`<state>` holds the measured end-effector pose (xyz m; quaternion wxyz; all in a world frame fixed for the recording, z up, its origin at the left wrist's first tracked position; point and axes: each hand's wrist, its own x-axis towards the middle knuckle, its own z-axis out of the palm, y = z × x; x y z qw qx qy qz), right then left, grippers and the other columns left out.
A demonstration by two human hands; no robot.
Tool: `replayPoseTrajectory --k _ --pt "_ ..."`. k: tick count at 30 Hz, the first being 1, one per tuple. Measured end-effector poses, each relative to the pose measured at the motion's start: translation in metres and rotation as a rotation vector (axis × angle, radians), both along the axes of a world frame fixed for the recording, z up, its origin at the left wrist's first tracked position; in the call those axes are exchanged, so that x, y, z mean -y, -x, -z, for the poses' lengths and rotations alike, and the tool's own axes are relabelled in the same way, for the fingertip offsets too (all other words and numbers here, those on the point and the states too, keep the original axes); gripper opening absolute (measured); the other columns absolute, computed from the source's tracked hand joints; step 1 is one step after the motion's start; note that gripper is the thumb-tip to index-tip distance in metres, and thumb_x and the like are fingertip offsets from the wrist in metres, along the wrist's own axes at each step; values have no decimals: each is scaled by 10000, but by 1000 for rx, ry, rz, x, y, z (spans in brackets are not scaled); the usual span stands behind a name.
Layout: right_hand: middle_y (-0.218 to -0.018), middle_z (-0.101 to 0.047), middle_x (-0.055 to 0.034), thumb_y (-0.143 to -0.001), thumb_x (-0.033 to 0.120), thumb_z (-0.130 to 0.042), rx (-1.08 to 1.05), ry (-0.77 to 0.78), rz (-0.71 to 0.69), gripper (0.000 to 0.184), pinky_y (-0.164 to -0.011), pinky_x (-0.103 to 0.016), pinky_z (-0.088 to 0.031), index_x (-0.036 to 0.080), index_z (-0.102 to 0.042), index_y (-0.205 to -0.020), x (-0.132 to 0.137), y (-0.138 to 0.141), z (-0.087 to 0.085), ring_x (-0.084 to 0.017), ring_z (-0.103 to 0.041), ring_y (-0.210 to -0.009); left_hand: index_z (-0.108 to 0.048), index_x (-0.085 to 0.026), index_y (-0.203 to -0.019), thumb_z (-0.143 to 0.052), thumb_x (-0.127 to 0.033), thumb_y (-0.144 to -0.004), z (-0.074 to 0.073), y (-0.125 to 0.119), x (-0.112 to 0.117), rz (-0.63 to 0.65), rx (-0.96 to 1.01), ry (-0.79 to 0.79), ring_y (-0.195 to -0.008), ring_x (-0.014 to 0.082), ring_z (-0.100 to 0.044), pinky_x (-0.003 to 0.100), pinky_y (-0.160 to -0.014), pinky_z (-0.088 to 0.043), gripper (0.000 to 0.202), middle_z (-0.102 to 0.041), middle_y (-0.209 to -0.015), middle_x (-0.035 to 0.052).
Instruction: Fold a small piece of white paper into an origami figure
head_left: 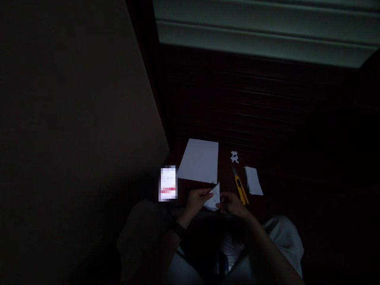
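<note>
A small folded piece of white paper is held near the front edge of the dark table. My left hand pinches it from the left, with the thumb lying across its face. On its right edge the fingers of my right hand are closed, some of them lost in shadow. Just beyond my right hand lies a yellow box cutter, its blade end pointing away from me. Past the folded piece a large white sheet lies flat.
Right of the cutter is a stack of smaller white paper. Small folded white paper pieces sit behind the cutter. A lit, blurred-out screen is at the left. A wall bounds the left side, and the room is very dim.
</note>
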<state>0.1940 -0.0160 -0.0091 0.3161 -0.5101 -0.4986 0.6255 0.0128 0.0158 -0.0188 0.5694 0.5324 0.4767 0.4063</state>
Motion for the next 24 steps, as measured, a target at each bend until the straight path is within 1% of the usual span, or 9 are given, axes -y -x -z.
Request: replayPoseTrajectory --k 3,7,10,13,16,21,24 --pt "-541 -566 35 -616 390 -685 -17 7 35 349 -396 -188 -381 151 -592 -852 0 -1 2 -92 -507 -414 -673 -119 -945 -665 -389 -640 -1 0 -1 -20 -11 3 -770 223 -640 285 -666 -494 407 -694 -877 98" --pt "-570 -564 25 -620 434 -674 -7 8 77 391 -390 -183 -381 145 -593 -871 -1 0 0 -83 -495 -413 -680 -107 -891 -646 -419 -652 -5 1 -1 -14 -24 22 -763 222 -639 280 -651 -492 394 -696 -851 105" --pt "-561 -553 31 -640 436 -656 15 -16 62 382 -356 -165 -349 157 -592 -893 -1 1 -4 -77 -476 -402 -680 -104 -828 -628 -432 -665 -8 3 -2 -23 -49 4 -729 210 -635 266 -626 -481 370 -695 -805 101" --pt "-540 -554 28 -660 420 -643 39 -12 9 330 -344 -155 -332 154 -602 -851 -1 2 -6 -75 -472 -398 -668 -111 -759 -618 -437 -671 -9 4 -2 -29 -78 -36 -703 195 -627 249 -606 -465 341 -688 -752 87" --pt "-559 -567 21 -658 412 -644 31 -1 47 339 -336 -155 -330 150 -602 -869 -1 2 -5 -75 -468 -398 -651 -119 -722 -607 -444 -676 -9 6 -3 -28 -96 -48 -671 183 -618 240 -582 -453 331 -676 -701 70" --pt "-628 -591 6 -648 390 -657 -36 -4 154 368 -342 -154 -331 157 -608 -929 -2 -2 -2 -74 -477 -428 -628 -123 -724 -609 -429 -678 -9 9 -4 -5 -92 -51 -700 179 -618 239 -607 -454 310 -671 -727 61" --pt "-683 -614 -10 -632 367 -672 -58 -6 179 362 -350 -161 -339 155 -617 -920 -3 -3 -1 -78 -489 -448 -628 -121 -796 -616 -411 -682 -11 10 -3 58 -50 -19 -709 185 -624 244 -608 -460 312 -676 -764 74"
